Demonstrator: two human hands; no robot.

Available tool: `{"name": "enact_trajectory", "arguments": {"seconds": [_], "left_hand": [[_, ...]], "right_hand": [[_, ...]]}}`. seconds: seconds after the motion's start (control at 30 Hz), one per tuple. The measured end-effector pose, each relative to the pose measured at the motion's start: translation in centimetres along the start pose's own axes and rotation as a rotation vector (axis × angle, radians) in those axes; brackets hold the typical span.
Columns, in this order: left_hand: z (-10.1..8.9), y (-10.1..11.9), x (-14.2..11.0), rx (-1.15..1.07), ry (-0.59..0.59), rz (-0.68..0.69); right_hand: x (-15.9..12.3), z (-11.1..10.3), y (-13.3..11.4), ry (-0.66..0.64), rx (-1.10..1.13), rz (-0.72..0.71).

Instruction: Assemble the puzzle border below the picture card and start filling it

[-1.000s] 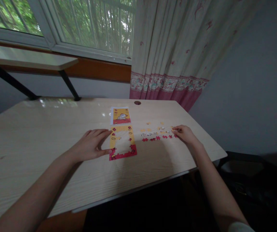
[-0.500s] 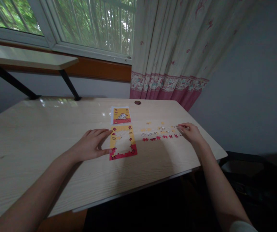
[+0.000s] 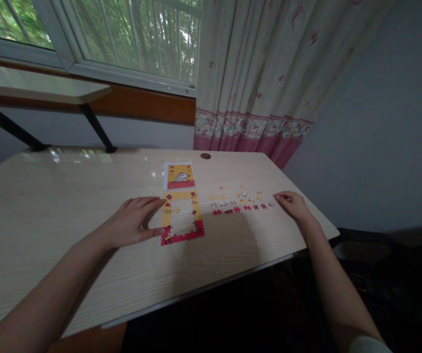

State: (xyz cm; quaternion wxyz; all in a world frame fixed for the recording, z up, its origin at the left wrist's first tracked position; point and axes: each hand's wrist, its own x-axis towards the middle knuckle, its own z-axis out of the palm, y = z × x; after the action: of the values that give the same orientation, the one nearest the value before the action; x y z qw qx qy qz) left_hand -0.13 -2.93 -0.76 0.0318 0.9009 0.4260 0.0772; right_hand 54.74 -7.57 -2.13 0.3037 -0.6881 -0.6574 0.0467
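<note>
My left hand [image 3: 133, 223] lies with thumb and fingers apart, its tips touching the left edge of a yellow and red jigsaw border [image 3: 198, 226]. The border is partly assembled around an open middle. Just behind it is a picture card [image 3: 180, 177] showing a white animal on yellow and red. Loose jigsaw pieces, red ones [image 3: 237, 210] in a row and yellow ones [image 3: 243, 187] behind, lie to the right of the border. Beyond their right end, my right hand [image 3: 293, 206] has its thumb and fingertips pinched together; anything between them is too small to make out.
The pieces lie on a pale wooden desk [image 3: 211, 262] with a round cable hole [image 3: 206, 156] near its back edge. A raised shelf [image 3: 41, 88] on black legs stands at the back left. Behind are a window and a curtain [image 3: 247, 98]; a dark chair [image 3: 372, 240] is at the right.
My right hand has drawn slightly right, away from the loose pieces, with its fingertips still together. My left hand stays at the border's left edge. The whole view has shifted a little.
</note>
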Motion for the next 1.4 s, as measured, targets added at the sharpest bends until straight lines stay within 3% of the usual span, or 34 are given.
{"name": "enact_trajectory", "arguments": {"seconds": [0.93, 1.2, 1.4], "left_hand": [[0.4, -0.3, 0.1, -0.024, 0.035, 0.014], [0.6, -0.6, 0.0, -0.041, 0.058, 0.024], [0.3, -0.3, 0.0, -0.031, 0.036, 0.016]], "right_hand": [[-1.5, 0.2, -1.2, -0.073, 0.051, -0.198], [-1.7, 0.4, -1.6, -0.054, 0.061, -0.222], [-1.3, 0.1, -1.8, -0.113, 0.076, -0.205]]}}
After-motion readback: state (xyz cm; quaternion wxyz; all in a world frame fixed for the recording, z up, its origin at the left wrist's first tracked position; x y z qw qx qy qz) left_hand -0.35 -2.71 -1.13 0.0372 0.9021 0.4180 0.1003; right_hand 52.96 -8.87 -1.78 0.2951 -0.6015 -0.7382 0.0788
